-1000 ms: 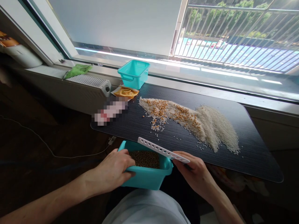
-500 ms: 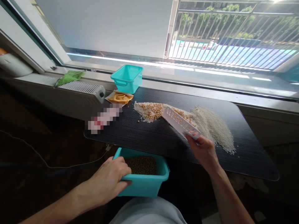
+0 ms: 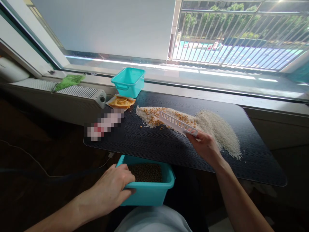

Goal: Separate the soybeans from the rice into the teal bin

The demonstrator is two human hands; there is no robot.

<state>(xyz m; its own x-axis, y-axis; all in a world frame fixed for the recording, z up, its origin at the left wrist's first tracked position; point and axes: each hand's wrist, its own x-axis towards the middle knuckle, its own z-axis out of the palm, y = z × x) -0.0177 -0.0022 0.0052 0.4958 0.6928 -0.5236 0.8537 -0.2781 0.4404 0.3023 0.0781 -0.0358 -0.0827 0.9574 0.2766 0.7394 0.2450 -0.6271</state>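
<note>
Right hand: clamped on the near right end of a slotted white piece.
Slotted white piece: over the table, long axis running far left from that hand.
Grain mound: beyond the right hand, the nearer one; lay lengthwise left to right.
Left hand: gripped the near teal bin's rim.
Count: one piece, one mound, two teal bins; grains uncountable.

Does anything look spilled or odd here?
Yes: white grains and orange balls lie loose on the dark tabletop, outside any container, with strays around them. Whether spilled or poured deliberately is unclear.
</note>
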